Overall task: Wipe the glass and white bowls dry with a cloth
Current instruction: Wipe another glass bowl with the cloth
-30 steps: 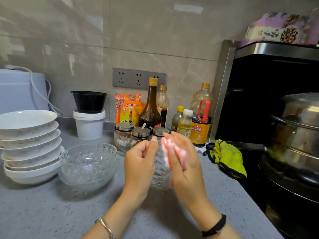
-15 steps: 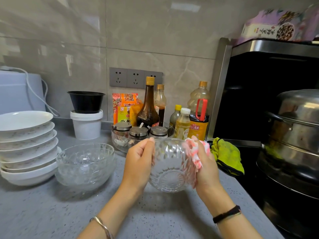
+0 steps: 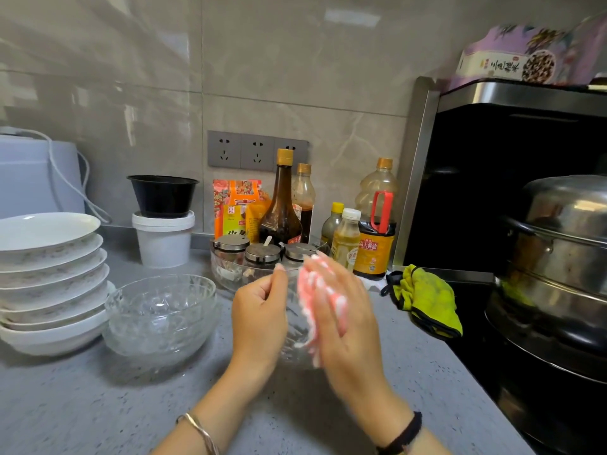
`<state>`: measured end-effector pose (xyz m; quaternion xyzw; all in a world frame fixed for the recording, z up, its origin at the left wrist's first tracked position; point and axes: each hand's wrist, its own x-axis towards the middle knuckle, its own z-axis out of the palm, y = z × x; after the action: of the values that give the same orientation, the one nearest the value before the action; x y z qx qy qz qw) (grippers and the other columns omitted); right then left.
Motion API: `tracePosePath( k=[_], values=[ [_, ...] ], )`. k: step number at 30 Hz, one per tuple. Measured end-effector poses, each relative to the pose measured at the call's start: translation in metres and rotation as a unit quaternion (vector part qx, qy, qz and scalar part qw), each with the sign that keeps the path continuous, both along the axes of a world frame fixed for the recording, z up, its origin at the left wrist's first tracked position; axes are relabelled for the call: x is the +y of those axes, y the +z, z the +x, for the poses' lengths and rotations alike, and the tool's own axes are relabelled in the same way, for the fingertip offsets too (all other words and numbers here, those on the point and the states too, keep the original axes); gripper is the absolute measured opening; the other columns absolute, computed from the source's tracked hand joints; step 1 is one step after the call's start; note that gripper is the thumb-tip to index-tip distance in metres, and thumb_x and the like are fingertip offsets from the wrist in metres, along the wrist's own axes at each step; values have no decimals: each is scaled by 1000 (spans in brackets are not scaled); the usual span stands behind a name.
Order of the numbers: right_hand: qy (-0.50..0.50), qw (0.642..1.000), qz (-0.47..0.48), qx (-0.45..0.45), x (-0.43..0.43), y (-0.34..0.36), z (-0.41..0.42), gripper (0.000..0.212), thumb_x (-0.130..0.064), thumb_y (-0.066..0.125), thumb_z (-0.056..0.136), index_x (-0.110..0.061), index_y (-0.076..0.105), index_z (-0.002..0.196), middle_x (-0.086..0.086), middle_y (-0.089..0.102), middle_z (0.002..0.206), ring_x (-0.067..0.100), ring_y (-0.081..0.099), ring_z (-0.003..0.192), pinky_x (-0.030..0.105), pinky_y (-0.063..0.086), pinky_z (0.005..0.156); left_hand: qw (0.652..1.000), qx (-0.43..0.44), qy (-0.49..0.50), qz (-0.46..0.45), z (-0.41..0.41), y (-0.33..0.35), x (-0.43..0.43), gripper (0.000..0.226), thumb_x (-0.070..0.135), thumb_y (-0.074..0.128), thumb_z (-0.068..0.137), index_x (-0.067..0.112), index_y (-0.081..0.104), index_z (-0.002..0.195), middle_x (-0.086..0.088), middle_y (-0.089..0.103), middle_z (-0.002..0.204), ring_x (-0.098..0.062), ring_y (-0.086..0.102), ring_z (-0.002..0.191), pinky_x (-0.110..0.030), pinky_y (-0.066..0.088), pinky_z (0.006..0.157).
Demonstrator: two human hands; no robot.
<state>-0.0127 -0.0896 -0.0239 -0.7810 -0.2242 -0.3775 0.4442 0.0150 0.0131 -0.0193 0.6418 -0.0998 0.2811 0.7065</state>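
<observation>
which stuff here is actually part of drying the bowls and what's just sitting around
In the job:
held bowl
pink cloth
left hand, right hand
glass bowls
white bowls

Lying about:
green cloth
bottles
jars
steamer
white tub
black bowl

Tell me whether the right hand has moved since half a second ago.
Yes. The right hand, with the pink cloth, has swung left, away from the yellow-green rag, across the glass bowl.
</observation>
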Motion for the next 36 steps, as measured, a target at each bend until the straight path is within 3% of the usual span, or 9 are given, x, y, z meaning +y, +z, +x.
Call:
tracePosePath(
  k=[4,10,13,16,21,27,29,32,36],
  values=[
    [-54,972,-181,-141,10,-3,7,45,-45,27,101,-35,38,144,-13,37,150,9,25,143,46,20,117,995,27,-29,-96,1,1,2,52,29,47,98,18,62,50,-5,56,50,-17,54,54,-31,46,55],
    [55,991,100,74,-12,-6,17,44,-76,23,88,-65,36,129,-20,55,123,14,55,103,59,48,92,995,24,28,-92,-8,10,3,52,26,43,99,19,28,50,3,26,47,-15,25,49,-27,21,49],
    [-2,1000,0,-20,3,-1,6,41,-60,29,96,-55,33,137,-27,39,143,0,36,134,48,36,109,997,23,28,-72,-7,8,1,50,28,44,99,18,30,52,4,26,47,-12,24,48,-27,22,48],
    [-56,989,-105,-93,3,0,10,45,-56,33,97,-45,37,140,-19,38,147,1,26,140,43,27,114,997,10,20,-69,-9,8,-2,51,29,46,99,18,34,51,4,29,46,-11,28,49,-25,26,46],
    [48,994,75,66,-10,5,10,41,-62,29,93,-54,43,132,-23,48,138,-9,57,103,20,51,82,997,3,20,-72,-10,11,-3,53,22,43,100,18,25,50,11,20,42,-4,18,39,-16,17,40],
    [-48,990,-97,-86,4,0,8,40,-54,26,99,-49,40,136,-22,39,146,0,26,140,44,26,113,998,7,-2,-54,-10,7,-2,54,32,44,99,-12,50,66,-22,45,55,-20,39,54,-31,33,52],
    [-27,996,-54,-59,2,5,10,36,-53,31,98,-51,46,130,-22,47,137,1,38,132,40,35,108,999,10,-8,-50,-11,7,0,53,31,45,99,-7,47,61,-15,42,54,-20,35,53,-30,31,51],
    [65,994,87,26,-7,8,11,36,-66,35,90,-45,56,110,-25,63,101,-7,60,93,12,49,80,997,23,-30,-68,-13,8,0,52,29,46,99,13,35,50,-6,30,48,-19,28,49,-26,25,46],
    [140,935,278,172,-16,16,8,71,-82,61,56,-18,59,85,-1,59,54,9,53,45,12,45,48,991,34,-87,-96,-7,5,3,71,56,56,79,-11,40,65,-16,51,71,-28,44,66,-40,36,62]
  ],
)
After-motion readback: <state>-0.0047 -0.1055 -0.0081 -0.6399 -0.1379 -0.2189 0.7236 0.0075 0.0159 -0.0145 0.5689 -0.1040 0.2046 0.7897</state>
